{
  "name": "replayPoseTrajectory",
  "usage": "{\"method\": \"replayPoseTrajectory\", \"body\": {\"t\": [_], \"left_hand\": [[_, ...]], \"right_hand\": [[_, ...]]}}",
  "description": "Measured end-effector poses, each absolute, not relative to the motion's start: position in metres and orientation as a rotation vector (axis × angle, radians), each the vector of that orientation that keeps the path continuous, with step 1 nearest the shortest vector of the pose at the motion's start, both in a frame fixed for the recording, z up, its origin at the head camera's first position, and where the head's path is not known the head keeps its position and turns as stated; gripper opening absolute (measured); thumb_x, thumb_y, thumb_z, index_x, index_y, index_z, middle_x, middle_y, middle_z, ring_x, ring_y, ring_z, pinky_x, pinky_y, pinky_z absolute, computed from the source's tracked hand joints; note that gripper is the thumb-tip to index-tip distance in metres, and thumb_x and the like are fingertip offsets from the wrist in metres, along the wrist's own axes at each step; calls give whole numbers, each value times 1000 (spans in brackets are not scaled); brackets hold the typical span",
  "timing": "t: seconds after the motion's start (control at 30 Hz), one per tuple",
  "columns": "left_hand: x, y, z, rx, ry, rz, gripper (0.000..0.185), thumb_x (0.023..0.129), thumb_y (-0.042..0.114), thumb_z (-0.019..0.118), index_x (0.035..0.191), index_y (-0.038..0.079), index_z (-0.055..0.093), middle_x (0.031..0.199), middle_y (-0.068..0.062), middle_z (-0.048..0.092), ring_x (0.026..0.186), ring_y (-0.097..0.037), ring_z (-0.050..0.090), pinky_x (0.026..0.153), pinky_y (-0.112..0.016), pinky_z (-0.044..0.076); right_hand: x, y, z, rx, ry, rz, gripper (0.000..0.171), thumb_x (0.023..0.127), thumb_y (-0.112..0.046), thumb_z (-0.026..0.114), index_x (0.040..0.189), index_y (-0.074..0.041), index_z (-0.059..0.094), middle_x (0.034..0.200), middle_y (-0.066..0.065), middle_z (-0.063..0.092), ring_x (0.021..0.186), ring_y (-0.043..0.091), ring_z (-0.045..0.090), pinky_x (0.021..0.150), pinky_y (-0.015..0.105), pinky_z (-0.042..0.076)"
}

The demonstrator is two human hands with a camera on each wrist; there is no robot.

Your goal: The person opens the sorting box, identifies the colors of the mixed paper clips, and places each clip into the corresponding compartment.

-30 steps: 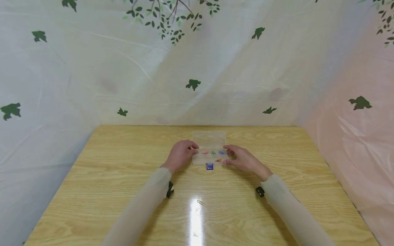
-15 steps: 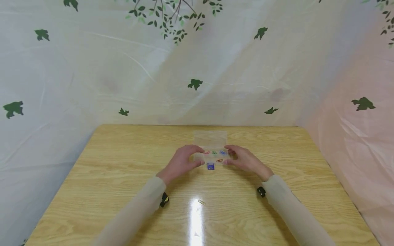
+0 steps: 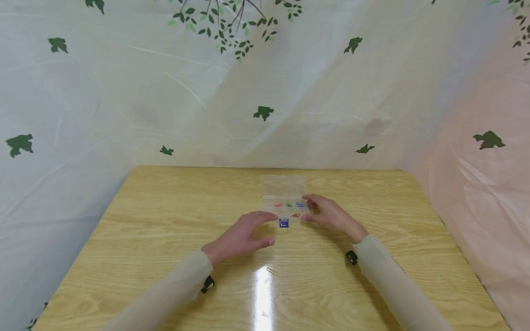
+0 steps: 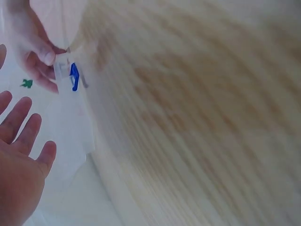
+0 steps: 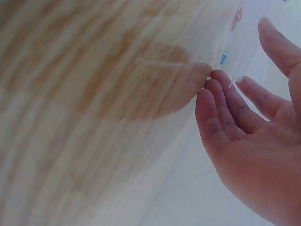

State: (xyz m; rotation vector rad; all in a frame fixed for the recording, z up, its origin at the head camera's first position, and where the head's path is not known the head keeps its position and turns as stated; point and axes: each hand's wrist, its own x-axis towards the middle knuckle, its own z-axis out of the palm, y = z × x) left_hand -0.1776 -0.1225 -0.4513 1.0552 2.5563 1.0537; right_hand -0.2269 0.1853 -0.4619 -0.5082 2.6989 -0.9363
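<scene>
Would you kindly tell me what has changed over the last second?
The left hand let go of the clear box and drew back toward the person, open above the table. The right hand stayed at the box's right end; the box and blue clip did not move.

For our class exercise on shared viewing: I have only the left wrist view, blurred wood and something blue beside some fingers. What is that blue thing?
Observer: A blue binder clip, just in front of a clear box.
Operator: Is the box open?
Observer: Yes, its lid is swung back.
Operator: Anything inside?
Observer: Coloured paper clips, spread over the compartments.
Operator: Whose fingers are those?
Observer: They belong to the right hand, which holds the box's right end.
</scene>
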Motion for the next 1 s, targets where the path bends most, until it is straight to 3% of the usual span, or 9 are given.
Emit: {"method": "replayPoseTrajectory", "body": {"t": [0.4, 0.63, 1.0], "left_hand": [[-149, -124, -453, 1171, 2432, 942, 57, 100, 28, 71, 151, 9, 53, 156, -7, 51, 145, -26, 46, 122, -44, 34], [-135, -120, -458, 1168, 2400, 899, 42, 103, 25, 67, 142, 13, 61, 143, -1, 62, 134, -18, 55, 116, -39, 42], [-131, -116, -468, 1236, 2367, 814, 37, 98, 27, 72, 132, 14, 69, 127, 6, 68, 119, -8, 59, 108, -29, 46]], "right_hand": [[-222, 188, -459, -527, 2691, -929, 67, 96, -27, 77, 151, 0, 49, 134, 18, 62, 117, 30, 58, 106, 53, 48], [-221, 189, -460, -539, 2697, -908, 67, 97, -30, 76, 150, 1, 49, 135, 19, 62, 120, 32, 58, 108, 55, 46], [-222, 189, -460, -565, 2704, -904, 67, 96, -28, 77, 150, 2, 49, 133, 18, 63, 117, 31, 58, 107, 55, 47]]}}
